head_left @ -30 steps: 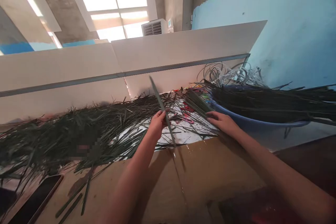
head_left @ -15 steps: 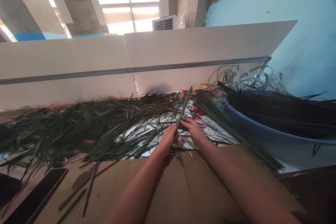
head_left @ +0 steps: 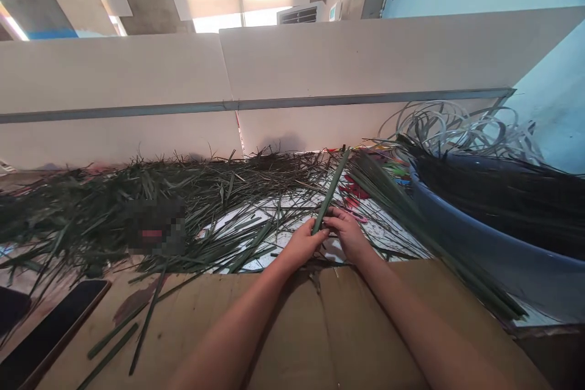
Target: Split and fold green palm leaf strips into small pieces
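A flat green leaf strip stands tilted up and to the right between my hands. My left hand is closed on its lower end, the thumb pointing right. Against the strip's right side, my right hand has its fingers bent and pinched near the same lower end. Beneath and around both hands, loose green leaves lie over a white surface. To the right of my hands rests a long bundle of green strips, leaning beside the blue tub.
A blue tub of dark strands stands at right, with coiled pale bands behind it. A large leaf heap fills the left. Cardboard lies in front, a phone at lower left. A white panel rises behind.
The view has shifted, the tub appearing larger. My left thumb now reaches across the strip's lower end, and the strip shows more of its broad face.
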The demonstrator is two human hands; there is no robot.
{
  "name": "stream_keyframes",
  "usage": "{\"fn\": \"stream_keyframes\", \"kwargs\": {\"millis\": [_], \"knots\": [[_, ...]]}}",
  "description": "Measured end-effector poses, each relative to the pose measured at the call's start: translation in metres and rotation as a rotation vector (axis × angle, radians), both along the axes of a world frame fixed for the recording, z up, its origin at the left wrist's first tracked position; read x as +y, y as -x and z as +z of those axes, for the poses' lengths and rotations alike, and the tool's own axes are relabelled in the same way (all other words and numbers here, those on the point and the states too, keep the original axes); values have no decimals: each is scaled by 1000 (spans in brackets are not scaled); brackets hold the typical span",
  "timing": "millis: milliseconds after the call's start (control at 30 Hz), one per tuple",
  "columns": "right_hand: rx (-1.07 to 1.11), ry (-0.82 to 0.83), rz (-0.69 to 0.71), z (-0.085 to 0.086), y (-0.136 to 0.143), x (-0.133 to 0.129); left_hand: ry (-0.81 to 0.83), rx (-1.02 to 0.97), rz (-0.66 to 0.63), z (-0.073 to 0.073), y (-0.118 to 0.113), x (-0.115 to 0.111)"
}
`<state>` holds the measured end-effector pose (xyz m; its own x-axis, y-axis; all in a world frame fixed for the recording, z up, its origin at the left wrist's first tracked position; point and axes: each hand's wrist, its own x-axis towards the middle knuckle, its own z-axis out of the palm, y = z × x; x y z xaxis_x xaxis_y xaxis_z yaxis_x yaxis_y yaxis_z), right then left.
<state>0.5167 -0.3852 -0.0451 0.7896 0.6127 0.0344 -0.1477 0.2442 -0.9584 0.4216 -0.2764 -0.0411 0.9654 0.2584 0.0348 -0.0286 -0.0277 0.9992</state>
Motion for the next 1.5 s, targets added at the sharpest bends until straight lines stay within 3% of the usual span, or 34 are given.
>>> {"fn": "stream_keyframes", "kwargs": {"millis": [600, 767, 900, 1000, 1233, 1500], "knots": [[-95, -3, -109, -16, -7, -5, -118, -3, -60, -2, 9, -9], [-116, 12, -135, -7, -2, -2, -261, 68, 43, 6, 10, -8], [-115, 34, -162, -3, -1, -1, -324, 6, 93, 6, 7, -6], [-119, 50, -171, -1, -1, -1, -269, -39, 104, 5, 5, -4], [-92, -17, -148, 5, 4, -1, 100, 14, -19, 11, 2, 1], [-75, -64, -112, 5, 7, 3, -45, 4, 80, 10, 2, 2]]}}
